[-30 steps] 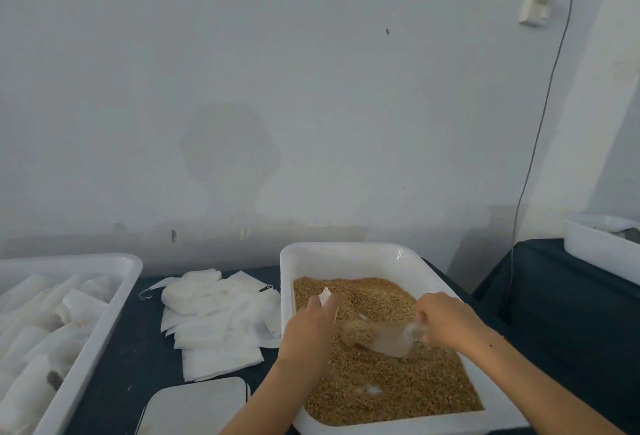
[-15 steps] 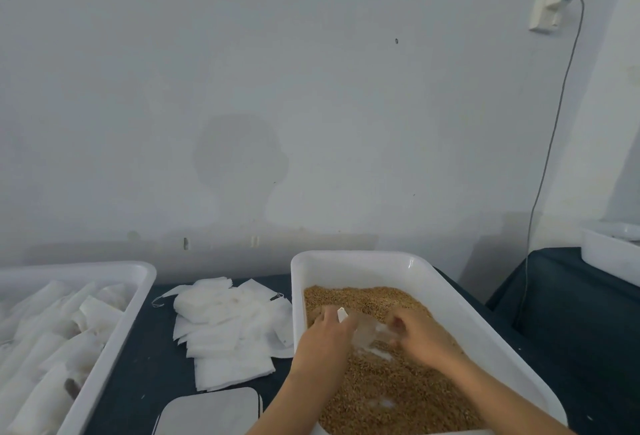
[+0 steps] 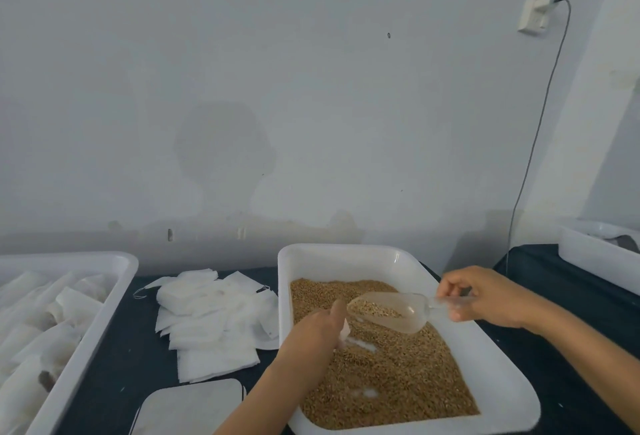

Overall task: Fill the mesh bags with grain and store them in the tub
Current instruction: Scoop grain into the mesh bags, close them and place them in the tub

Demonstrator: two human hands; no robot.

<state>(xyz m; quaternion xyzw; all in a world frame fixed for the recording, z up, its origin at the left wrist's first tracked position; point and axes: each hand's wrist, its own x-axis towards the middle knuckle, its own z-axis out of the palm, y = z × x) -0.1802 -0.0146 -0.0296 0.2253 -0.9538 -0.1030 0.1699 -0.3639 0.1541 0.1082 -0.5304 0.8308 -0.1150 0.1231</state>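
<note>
Both bare forearms reach forward from the lower edge. The left hand [image 3: 317,329] is curled, thumb up (what it pinches is mostly hidden). The right hand [image 3: 485,297], higher, has fingertips pinched together, wrist bent inward.

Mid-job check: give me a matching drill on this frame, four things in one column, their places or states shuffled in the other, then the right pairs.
Things:
1. clear scoop
2. pile of empty mesh bags
3. left tub
4. grain tub

Places or states:
A. lies on the dark tabletop between the two tubs
B. holds white filled bags
C. partly loaded with grain, held by its handle in the right hand
D. holds loose brown grain, with the left hand over it

Pairs: 1-C, 2-A, 3-B, 4-D
</note>
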